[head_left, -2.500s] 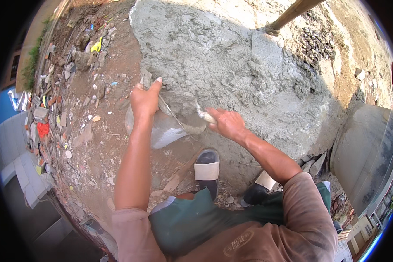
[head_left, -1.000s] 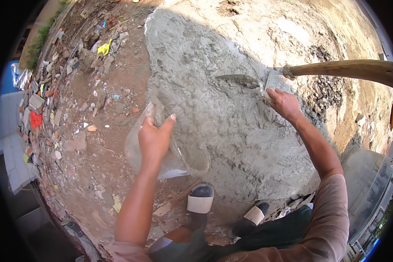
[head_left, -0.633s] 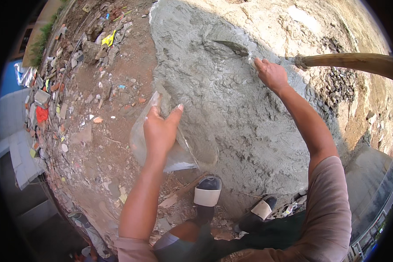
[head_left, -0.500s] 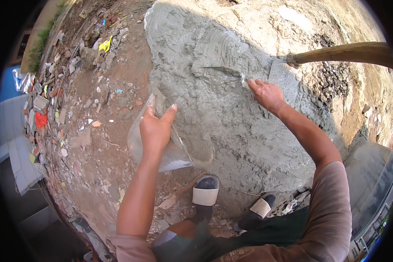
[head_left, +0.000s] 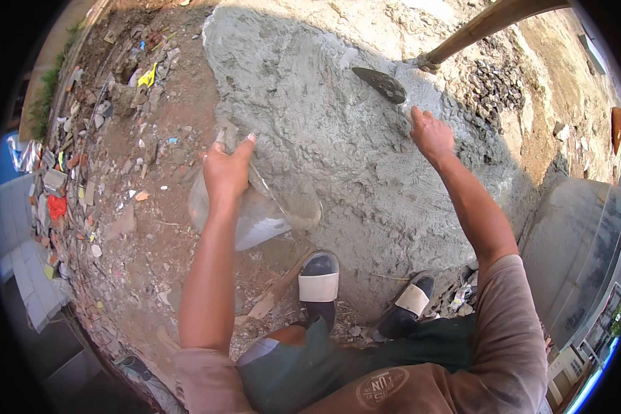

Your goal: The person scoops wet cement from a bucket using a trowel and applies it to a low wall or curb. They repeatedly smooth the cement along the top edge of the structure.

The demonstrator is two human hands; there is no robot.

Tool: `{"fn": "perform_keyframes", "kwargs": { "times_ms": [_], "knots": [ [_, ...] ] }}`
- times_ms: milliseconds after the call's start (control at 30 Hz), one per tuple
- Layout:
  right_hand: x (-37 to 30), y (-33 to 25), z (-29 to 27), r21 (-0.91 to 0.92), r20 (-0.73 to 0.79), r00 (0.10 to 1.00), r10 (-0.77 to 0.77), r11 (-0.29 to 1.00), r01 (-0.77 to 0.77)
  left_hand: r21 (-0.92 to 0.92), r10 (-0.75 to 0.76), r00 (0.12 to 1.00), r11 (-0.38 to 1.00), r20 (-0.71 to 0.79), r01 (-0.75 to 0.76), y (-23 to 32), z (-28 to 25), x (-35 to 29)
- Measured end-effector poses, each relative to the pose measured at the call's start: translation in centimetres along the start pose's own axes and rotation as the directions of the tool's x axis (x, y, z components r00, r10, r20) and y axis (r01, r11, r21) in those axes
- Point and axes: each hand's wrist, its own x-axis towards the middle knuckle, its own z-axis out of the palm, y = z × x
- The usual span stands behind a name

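Observation:
A wide sheet of wet grey mortar (head_left: pixel 352 179) lies on the ground in front of me. My left hand (head_left: pixel 226 169) is closed on the rim of a clear plastic bag (head_left: pixel 263 233), pinching it between thumb and fingers. The bag's mouth gapes toward the mortar, and grey smears coat its inside. My right hand (head_left: pixel 432 136) is wrapped round the handle of a trowel, mostly hidden by the fingers. The trowel's blade (head_left: pixel 381 84), coated in mortar, points away to the left, tilted over the far part of the mortar.
A long-handled tool's wooden shaft (head_left: pixel 490 31) slants in from the far right, its head down at the mortar's edge. Dark gravel (head_left: pixel 495 86) lies beyond. Rubble (head_left: pixel 55 183) lines the left; a grey curved slab (head_left: pixel 573 241) stands right. My sandalled feet (head_left: pixel 319 286) are at the near edge.
My right hand has moved the trowel farther away and turned it; its blade, earlier seen almost edge-on in the mortar, now shows its broad face. The left hand keeps the bag. The whole view has shifted slightly.

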Motion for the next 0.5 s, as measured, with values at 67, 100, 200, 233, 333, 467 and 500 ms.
{"fn": "perform_keyframes", "kwargs": {
  "times_ms": [67, 100, 200, 233, 333, 467, 500],
  "knots": [
    [-1.0, -0.9, 1.3, 0.003, 0.061, 0.998, 0.008, 1.0, -0.009, -0.015, 0.016, 1.0, 1.0, -0.01, -0.016, -0.3, 0.1, -0.1],
    [-2.0, -1.8, 1.5, 0.039, 0.103, 0.995, -0.004, 0.999, 0.0, -0.019, 0.005, 1.0, 1.0, 0.002, -0.005, -0.3, 0.0, -0.3],
    [-5.8, -4.7, 1.7, 0.174, 0.227, 0.974, -0.021, 0.985, -0.019, -0.009, 0.008, 1.0, 1.0, 0.007, -0.008, -0.4, -0.3, -0.5],
    [-7.5, -6.2, 1.8, 0.238, 0.272, 0.962, -0.019, 0.97, -0.048, 0.01, 0.025, 1.0, 1.0, -0.016, -0.025, -1.0, -0.2, -0.4],
    [-10.1, -9.2, 3.5, 0.428, 0.391, 0.92, -0.015, 0.888, -0.167, 0.066, 0.021, 1.0, 0.998, 0.001, -0.021, -0.8, -0.2, -0.3],
    [-11.0, -12.5, 4.7, 0.663, 0.414, 0.905, -0.103, 0.715, -0.222, 0.061, 0.006, 1.0, 0.998, 0.006, -0.006, -0.8, 0.1, -0.6],
    [-11.0, -13.2, 4.3, 0.657, 0.386, 0.913, -0.132, 0.734, -0.172, 0.082, 0.006, 1.0, 0.997, 0.011, -0.007, -0.8, 0.0, -0.6]
  ]
}}
